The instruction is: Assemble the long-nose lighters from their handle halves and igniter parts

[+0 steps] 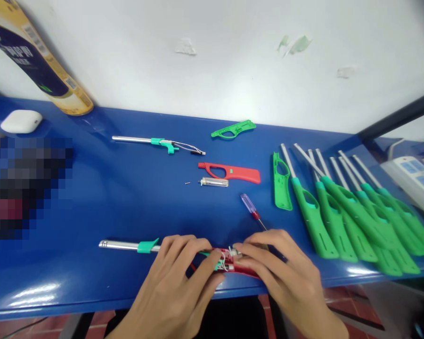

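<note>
Near the front edge of the table lies an opened gas lighter, its red handle half [246, 268] with the inside facing up. White wires and green parts show inside it. Its metal tube [118, 245] points left, with a teal collar [147, 246] around it. My left hand [178, 282] is closed over the handle's left part, thumb and fingers on the wires and green pieces. My right hand [289, 273] pinches a small clear fuel tank [235, 252] at the handle's right part; its fingers hide most of the tank.
Further back lie a red handle half [242, 173], a clear fuel tank [215, 182], a tube with trigger [155, 141], and green handle halves [235, 129] [281, 183]. A screwdriver [249, 205] sits behind my right hand. Several green lighters [353, 212] are piled right; a can [38, 56] stands left.
</note>
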A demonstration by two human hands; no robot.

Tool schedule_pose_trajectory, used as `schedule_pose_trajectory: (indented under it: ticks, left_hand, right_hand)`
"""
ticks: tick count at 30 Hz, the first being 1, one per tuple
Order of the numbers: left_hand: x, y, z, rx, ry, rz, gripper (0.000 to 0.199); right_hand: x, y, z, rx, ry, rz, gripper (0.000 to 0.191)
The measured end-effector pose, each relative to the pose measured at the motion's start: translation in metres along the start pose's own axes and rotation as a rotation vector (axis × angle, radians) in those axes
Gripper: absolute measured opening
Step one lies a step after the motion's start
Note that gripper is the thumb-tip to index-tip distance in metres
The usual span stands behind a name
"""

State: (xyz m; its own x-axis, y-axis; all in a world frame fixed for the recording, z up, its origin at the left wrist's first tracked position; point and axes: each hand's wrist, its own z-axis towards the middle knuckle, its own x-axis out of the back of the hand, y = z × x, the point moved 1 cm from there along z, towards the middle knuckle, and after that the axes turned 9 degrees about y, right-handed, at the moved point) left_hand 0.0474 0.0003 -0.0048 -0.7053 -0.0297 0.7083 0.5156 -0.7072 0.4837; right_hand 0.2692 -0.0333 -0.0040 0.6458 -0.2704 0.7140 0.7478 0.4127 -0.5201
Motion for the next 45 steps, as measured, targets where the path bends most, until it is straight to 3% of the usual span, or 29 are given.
schedule_pose_trajectory:
  ticks: [4, 8, 16, 22, 28, 35, 40, 45]
  left_hand:
    - [-0.001, 0.000, 0.001, 0.040, -0.032, -0.006, 0.030]
    - [-0.002, 0.000, 0.002, 0.097, -0.082, -0.069, 0.023]
    - [0.001, 0.003, 0.006, 0.154, -0.092, -0.108, 0.018]
    - [0.004, 0.001, 0.002, 0.057, -0.113, -0.027, 0.039]
    - [0.001, -0.002, 0.000, -0.016, -0.059, 0.010, 0.021]
    - [0.000, 0.000, 0.000, -0.066, -0.006, 0.063, 0.025]
    - [0.000, 0.001, -0.003, -0.128, -0.032, 0.077, 0.024]
    - [-0.003, -0.003, -0.014, -0.139, -0.094, 0.090, 0.037]
  right_hand:
    - [-0.001, -0.003, 0.000, 0.008, 0.071, 0.038, 0.035]
    - [-0.004, -0.003, 0.000, 0.025, 0.126, 0.049, 0.041]
    - [-0.003, -0.005, 0.005, 0.051, 0.105, 0.004, 0.035]
    - [0.000, -0.003, -0.002, 0.020, 0.084, -0.056, 0.029]
    - [0.000, -0.005, -0.008, -0.006, 0.050, -0.045, 0.024]
    - [-0.004, -0.005, -0.008, 0.008, 0.060, -0.061, 0.020]
    - [-0.002, -0.006, -0.008, 0.003, 0.022, -0.042, 0.031]
    - [0.000, -0.008, -0.013, 0.041, -0.028, -0.082, 0.044]
